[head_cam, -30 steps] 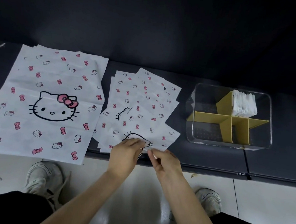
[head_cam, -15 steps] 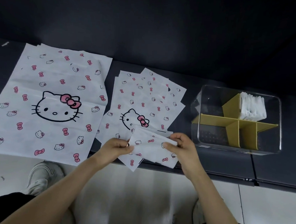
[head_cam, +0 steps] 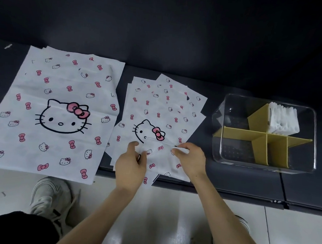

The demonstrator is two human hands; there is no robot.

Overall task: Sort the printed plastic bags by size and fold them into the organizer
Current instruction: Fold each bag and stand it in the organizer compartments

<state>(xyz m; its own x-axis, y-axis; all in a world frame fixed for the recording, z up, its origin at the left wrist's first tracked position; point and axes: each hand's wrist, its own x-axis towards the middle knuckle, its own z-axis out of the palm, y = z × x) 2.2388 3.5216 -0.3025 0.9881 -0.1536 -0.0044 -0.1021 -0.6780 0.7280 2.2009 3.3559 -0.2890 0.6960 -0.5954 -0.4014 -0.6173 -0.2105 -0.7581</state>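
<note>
Hands work at the near edge of a dark table [head_cam: 238,175], both on one small printed bag [head_cam: 161,157]. The left hand [head_cam: 130,167] pinches the bag's left edge between thumb and curled fingers. The right hand [head_cam: 190,159] pinches its upper right corner, fingers bent over the top edge. This bag is white with pink bows and small cat faces and is partly folded, with a crease running along its top; how many layers lie in the fold cannot be told from this angle. It sits over the near end of a fanned stack of small bags [head_cam: 157,106] at the middle of the table, whose top sheet shows a cat face with a pink bow just beyond the hands. To the left, touching or nearly touching that stack, lies a stack of large bags [head_cam: 60,96] with the same print. It is spread flat, and its near edge hangs past the table's edge. To the right, apart from both stacks, stands a clear plastic organizer [head_cam: 235,152] split by yellow dividers [head_cam: 256,146] into several compartments. The far right compartment holds a row of folded white bags [head_cam: 282,120] standing on edge; the other compartments appear to hold nothing. Below the table are a pale glossy floor [head_cam: 160,216], a light shoe [head_cam: 50,194] on the left, and the tip of another shoe [head_cam: 243,224] on the right.
</note>
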